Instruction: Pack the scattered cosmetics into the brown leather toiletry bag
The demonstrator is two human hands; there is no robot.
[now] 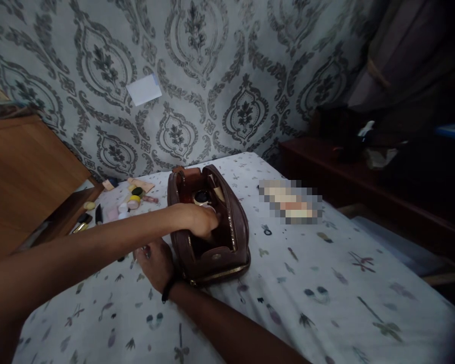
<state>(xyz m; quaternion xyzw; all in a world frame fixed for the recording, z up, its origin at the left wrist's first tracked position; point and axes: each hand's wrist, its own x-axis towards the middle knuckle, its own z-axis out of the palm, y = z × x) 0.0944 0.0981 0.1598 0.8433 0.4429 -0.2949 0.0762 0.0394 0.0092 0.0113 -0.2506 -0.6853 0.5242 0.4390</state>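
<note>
A dark brown bag (240, 222) with gold zippers stands wide open on the patterned cloth. My left hand (202, 222) reaches down into it, fingers curled; whatever they hold is hidden. Just behind that hand, inside the bag, is a round item with a dark top (202, 196), and a tan item (219, 194) leans at the inner right side. My right arm crosses under the left one. Beside the bag's left side, my right hand (157, 265), with a dark band at its wrist, is closed around something small that I cannot make out.
Several small items lie left of the bag, including a yellow-rimmed jar (134, 202) and a black item (98, 214). A blurred-out flat object (291, 202) lies to the right. Beyond are a wooden panel (30, 177), a patterned wall and a dark red ledge (307, 159).
</note>
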